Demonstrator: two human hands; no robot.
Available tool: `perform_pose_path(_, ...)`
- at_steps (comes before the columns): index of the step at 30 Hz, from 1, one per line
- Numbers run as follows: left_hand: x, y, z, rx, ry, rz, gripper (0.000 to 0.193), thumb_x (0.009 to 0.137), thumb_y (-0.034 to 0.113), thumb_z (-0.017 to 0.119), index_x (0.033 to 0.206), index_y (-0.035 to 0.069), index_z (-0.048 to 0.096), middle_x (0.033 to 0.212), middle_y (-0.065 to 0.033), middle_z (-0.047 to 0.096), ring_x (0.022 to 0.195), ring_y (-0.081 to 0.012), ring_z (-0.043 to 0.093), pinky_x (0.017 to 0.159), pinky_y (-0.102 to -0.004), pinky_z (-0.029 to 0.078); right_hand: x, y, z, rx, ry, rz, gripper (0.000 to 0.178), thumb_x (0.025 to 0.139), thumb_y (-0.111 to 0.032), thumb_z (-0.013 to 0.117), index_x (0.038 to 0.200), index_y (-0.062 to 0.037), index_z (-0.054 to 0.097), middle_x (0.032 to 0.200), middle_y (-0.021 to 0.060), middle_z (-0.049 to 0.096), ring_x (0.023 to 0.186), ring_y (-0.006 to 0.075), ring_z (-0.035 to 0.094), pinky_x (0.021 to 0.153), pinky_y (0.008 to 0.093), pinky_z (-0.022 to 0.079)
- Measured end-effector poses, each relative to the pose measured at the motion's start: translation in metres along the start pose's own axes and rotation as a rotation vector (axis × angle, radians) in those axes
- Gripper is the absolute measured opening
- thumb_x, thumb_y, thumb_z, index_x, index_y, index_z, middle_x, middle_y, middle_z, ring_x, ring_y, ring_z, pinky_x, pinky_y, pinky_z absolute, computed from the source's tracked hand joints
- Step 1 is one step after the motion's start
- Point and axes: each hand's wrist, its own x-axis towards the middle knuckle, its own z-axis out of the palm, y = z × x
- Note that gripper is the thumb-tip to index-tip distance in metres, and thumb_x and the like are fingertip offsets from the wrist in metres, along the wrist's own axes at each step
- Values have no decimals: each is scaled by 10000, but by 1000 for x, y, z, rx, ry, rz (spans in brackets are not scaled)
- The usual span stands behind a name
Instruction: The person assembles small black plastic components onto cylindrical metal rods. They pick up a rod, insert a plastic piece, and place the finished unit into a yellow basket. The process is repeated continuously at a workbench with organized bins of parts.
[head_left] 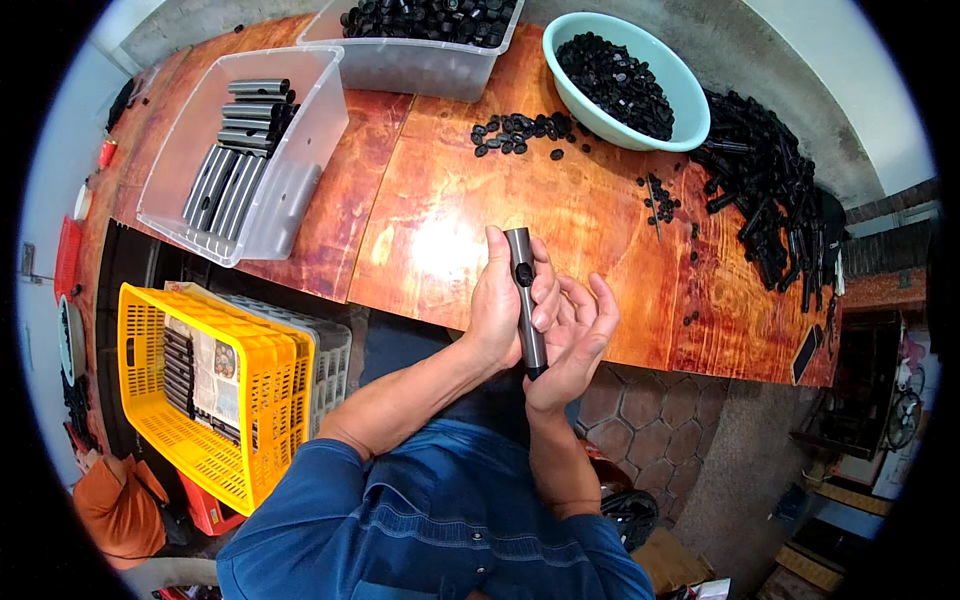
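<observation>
A dark grey metal tube (530,330) with a black oval button on its side and a black lower end stands tilted in front of me, above the near edge of the table. My left hand (490,312) is closed around it, thumb along one side and fingertips on the other. At the tube's lower end, my right hand (562,372) lies with its palm against the black tip, fingers loosely stretched and apart. Farther off, small black oval pieces (510,132) lie scattered on the wooden table (400,235).
A translucent bin (322,115) of similar tubes stands left, another bin (430,70) of black parts behind it. Back right are a pale green basin (685,135) of small black pieces and a heap of long black parts (765,190). A yellow crate (268,400) sits lower left, near an orange-clad person (120,510).
</observation>
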Motion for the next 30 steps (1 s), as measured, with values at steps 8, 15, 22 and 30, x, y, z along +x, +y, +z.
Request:
perform_pose_path(8,1,-3,1,8,26,-32,598,1059,626,258,1027,81,503,594,-8,421,394,-106,375,372,-251,330,-1,-2,0,-32,6,-6,966,958,-716,477,1494,43,213,1345,260,444,1224,310,525,1062,437,427)
perform_pose_path(15,8,0,-1,17,95,-63,571,1063,617,286,1023,95,516,594,-6,423,403,-116,370,390,-257,325,3,3,-5,-189,-59,-91,809,1018,-624,438,1455,46,313,1360,232,449,1228,289,520,1064,425,417)
perform_pose_path(22,31,31,-12,-142,175,108,453,1042,576,451,1021,129,522,751,12,479,600,-101,440,564,-242,424,0,-7,-38,-462,-248,94,240,1029,-101,568,1208,59,554,934,89,674,826,151,665,762,262,529)
perform_pose_path(30,32,32,-14,-155,46,223,443,1059,542,444,1084,106,518,762,3,435,627,-118,436,588,-266,399,-8,-4,-17,-203,-88,151,253,970,10,636,1182,52,504,946,142,693,850,169,706,766,278,579)
